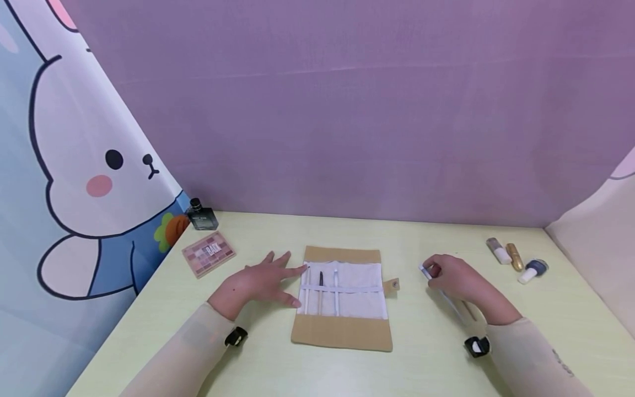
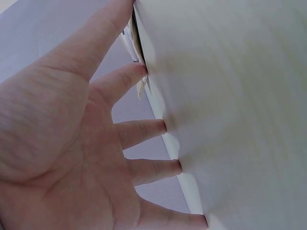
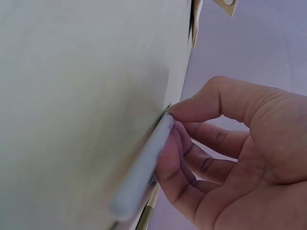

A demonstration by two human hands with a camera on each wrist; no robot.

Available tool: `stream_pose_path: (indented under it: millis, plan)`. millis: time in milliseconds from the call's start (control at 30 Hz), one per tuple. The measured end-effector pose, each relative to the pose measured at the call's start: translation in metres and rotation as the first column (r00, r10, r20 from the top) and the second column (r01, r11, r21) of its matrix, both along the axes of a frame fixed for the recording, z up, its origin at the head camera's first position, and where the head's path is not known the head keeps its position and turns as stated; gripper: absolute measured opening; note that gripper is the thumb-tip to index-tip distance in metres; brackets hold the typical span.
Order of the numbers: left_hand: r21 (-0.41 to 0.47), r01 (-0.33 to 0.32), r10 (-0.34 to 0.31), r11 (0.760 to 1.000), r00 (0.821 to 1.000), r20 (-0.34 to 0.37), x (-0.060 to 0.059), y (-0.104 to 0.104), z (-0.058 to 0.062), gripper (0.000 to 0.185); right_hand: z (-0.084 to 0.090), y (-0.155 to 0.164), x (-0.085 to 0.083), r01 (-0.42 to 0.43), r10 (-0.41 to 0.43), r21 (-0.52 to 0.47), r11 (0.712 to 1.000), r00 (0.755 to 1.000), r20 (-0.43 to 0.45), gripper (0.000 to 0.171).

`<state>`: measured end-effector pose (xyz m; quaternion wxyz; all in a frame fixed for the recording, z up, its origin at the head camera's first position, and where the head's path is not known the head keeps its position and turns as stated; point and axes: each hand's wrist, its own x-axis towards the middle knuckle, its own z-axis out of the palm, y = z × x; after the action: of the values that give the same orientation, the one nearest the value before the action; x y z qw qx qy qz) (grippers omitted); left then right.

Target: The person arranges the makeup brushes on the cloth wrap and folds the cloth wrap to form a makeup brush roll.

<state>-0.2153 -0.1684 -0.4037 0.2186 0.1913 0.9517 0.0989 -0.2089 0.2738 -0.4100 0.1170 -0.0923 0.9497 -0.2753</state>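
A tan fabric roll (image 1: 342, 333) lies unfolded on the table, its pale lining crossed by an elastic band (image 1: 359, 289). Tucked under the band are a dark-tipped slim stick (image 1: 321, 280) and a pale stick (image 1: 337, 303); another thin pale stick (image 1: 307, 295) lies along the left side. My left hand (image 1: 257, 282) spreads its fingers, thumb and index tips at the roll's left edge. To the right of the roll, my right hand (image 1: 452, 278) pinches one end of a slim white stick (image 3: 146, 163) between thumb and fingers. Close beside it lies a thin brown stick (image 1: 469, 311).
A dark perfume bottle (image 1: 202, 216) and a pink palette box (image 1: 209, 253) stand at the back left. Toward the right edge are a white-capped tube (image 1: 499, 251), a gold tube (image 1: 515, 257) and a dark round bottle (image 1: 533, 271). The roll's snap tab (image 1: 392, 285) sticks out rightward.
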Motion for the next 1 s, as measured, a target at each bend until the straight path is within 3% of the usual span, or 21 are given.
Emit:
stream_pose_path:
  millis: [467, 667, 1000]
  plan:
    - [-0.006, 0.004, -0.004, 1.0, 1.0, -0.013, 0.001, 0.001, 0.001, 0.095, 0.0, -0.002, 0.002, 0.013, -0.012, -0.03, 0.999, 0.999, 0.039, 0.04]
    - [-0.005, 0.003, -0.003, 1.0, 1.0, -0.009, 0.001, 0.0, 0.0, 0.095, 0.005, -0.003, 0.002, 0.044, -0.033, -0.143, 0.989, 0.996, 0.079, 0.045]
    - [-0.018, 0.0, 0.0, 1.0, 1.0, -0.005, -0.002, 0.0, -0.002, 0.094, 0.022, -0.015, -0.005, 0.073, -0.046, -0.338, 0.938, 0.995, 0.088, 0.049]
